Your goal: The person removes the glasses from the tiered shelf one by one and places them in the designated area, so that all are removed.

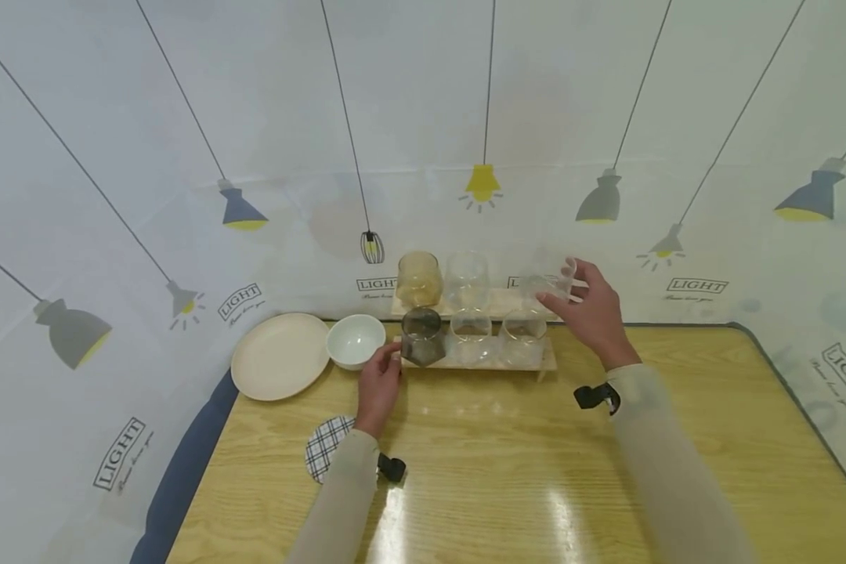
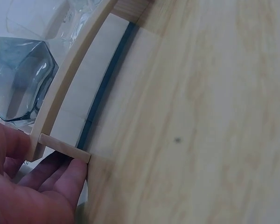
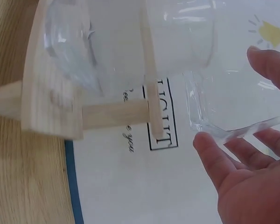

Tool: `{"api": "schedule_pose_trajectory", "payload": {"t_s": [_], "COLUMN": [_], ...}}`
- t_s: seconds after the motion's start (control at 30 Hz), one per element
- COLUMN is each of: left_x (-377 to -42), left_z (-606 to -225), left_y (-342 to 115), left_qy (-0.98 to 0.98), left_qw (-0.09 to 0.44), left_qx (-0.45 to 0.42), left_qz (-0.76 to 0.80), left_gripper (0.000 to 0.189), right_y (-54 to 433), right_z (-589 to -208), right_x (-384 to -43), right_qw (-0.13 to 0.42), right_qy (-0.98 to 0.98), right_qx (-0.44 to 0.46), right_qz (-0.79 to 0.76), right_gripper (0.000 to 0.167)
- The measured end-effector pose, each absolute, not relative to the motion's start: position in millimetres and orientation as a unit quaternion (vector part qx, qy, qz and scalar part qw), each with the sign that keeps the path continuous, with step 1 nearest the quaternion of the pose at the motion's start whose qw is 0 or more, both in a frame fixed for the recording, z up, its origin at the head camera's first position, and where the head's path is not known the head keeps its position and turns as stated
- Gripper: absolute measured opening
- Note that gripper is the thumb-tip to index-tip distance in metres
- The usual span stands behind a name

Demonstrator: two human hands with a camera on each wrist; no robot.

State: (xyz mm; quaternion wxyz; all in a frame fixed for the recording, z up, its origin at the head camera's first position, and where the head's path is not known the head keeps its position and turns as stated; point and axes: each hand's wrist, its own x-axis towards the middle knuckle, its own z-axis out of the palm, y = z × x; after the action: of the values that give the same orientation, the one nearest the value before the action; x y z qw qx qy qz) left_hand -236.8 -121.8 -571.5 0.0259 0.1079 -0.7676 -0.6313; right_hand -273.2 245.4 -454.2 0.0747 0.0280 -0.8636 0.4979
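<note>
A two-tier wooden rack (image 1: pixel 546 363) holds several drinking glasses near the wall. My left hand (image 1: pixel 379 384) grips the rack's left end, its fingers around the end piece (image 2: pixel 65 148). Closest to that hand is a smoky grey glass (image 1: pixel 423 338) on the lower tier, beside a clear glass (image 1: pixel 471 338) and another clear glass (image 1: pixel 524 338). An amber glass (image 1: pixel 419 280) and a clear glass (image 1: pixel 468 280) stand on the upper tier. At the upper tier's right end, my right hand (image 1: pixel 595 313) holds a clear glass (image 3: pixel 238 105) between thumb and fingers.
Left of the rack are a small white bowl (image 1: pixel 356 341) and a large cream plate (image 1: pixel 280 357). A checked round coaster (image 1: pixel 324 446) lies partly under the left forearm on the wooden table (image 1: pixel 479 470). Behind the rack rises a lamp-printed wall covering (image 1: pixel 423 117).
</note>
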Motion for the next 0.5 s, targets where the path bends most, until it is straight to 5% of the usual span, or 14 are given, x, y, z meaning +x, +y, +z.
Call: {"api": "schedule_pose_trajectory", "payload": {"t_s": [0.5], "left_x": [-237.9], "left_z": [-569.7], "left_y": [-123.4], "left_qy": [-0.781], "left_qw": [0.017], "left_qx": [0.106], "left_qz": [-0.615], "left_gripper": [0.031], "right_y": [280.3], "right_z": [-463.2], "right_x": [-219.5], "right_qw": [0.105], "right_qy": [-0.867], "right_qx": [0.014], "right_qz": [0.487], "right_gripper": [0.087]}}
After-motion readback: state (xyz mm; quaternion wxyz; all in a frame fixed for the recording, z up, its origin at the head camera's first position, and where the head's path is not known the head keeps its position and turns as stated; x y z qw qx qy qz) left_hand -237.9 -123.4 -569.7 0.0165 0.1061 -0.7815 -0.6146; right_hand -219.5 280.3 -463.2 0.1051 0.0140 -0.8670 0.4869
